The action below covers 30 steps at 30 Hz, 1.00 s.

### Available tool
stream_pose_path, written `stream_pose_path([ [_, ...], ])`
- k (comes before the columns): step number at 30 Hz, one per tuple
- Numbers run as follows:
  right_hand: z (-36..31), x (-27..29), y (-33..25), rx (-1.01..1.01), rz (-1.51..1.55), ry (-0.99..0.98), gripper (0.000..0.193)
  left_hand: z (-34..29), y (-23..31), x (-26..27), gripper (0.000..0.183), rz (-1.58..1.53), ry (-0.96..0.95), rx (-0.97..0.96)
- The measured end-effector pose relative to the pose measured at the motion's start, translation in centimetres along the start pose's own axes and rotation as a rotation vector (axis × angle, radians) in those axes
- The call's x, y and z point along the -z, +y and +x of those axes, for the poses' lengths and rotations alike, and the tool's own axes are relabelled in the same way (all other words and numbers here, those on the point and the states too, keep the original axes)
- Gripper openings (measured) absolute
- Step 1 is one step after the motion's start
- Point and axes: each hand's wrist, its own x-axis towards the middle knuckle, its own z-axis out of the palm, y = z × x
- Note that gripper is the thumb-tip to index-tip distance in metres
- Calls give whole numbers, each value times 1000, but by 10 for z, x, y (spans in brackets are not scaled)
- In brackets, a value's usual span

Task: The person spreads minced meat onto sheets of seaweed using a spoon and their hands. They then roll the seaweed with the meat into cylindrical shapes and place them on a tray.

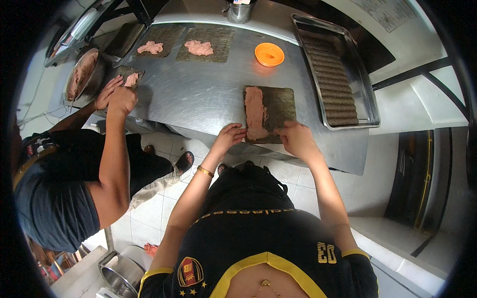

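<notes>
A dark green seaweed sheet [282, 107] lies at the front edge of the steel table, with a long strip of pink meat paste [255, 110] along its left side and a thin smear beside it. My left hand [230, 138] rests at the sheet's lower left corner, fingers stretched toward the paste and holding nothing. Over the lower right part of the sheet, my right hand [298, 140] is closed in a pinch. Whatever its fingertips hold is hidden. Beyond the sheet stands an orange bowl [270, 54] with liquid in it.
Right of the sheet, a metal tray [368, 107] holds several dark rolls [330, 79]. Two seaweed sheets [222, 38] with paste lie farther back. At left, a co-worker's hands [122, 99] work over another sheet, near a metal bowl [93, 82] of paste. A metal bucket [239, 13] stands behind.
</notes>
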Motion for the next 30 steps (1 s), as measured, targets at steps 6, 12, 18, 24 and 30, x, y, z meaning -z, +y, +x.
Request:
stream_pose_path([
  [6,27,-17,1,18,-153,136,30,1,0,0,35,-21,-9,4],
  [12,-1,-3,8,79,-178,63,26,-5,-4,2,34,91,-16,-22],
  [18,2,-20,4,216,-270,162,22,-4,-8,-2,35,141,-15,-59],
  [24,-7,-13,3,-49,-258,83,34,-2,-15,-2,36,167,-5,-158],
  [30,-16,-12,-17,-144,-158,36,27,6,-23,-3,33,252,42,-166],
])
